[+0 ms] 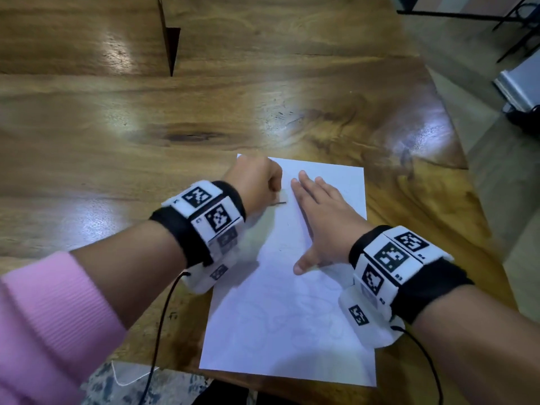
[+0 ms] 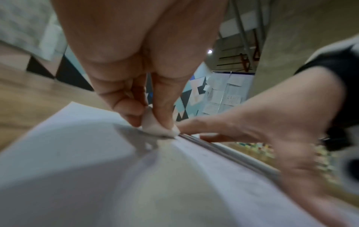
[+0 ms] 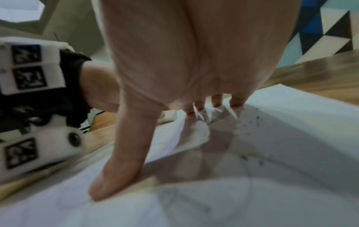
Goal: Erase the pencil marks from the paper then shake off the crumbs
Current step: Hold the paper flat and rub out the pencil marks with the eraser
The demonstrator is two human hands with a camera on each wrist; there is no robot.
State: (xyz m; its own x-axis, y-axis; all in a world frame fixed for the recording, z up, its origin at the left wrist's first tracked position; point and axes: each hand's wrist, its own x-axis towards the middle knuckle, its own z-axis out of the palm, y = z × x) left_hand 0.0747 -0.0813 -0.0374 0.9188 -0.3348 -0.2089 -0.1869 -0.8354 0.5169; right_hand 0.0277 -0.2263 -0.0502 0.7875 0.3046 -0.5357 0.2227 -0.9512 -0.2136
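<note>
1. Our left hand (image 2: 136, 64) pinches a small white rubber eraser (image 2: 153, 124) between thumb and fingers, its lower edge touching the white rectangular sheet of paper (image 1: 292, 317).
2. Our right hand (image 1: 318, 217) lies flat on the sheet just beside the eraser, fingers straight and spread, thumb out to the side.
3. We see a short dark pencil mark (image 1: 279, 203) near the eraser and dark crumbs (image 3: 250, 127) scattered by the right fingertips.
4. We see the sheet resting on a glossy brown wooden table (image 1: 146, 127).
</note>
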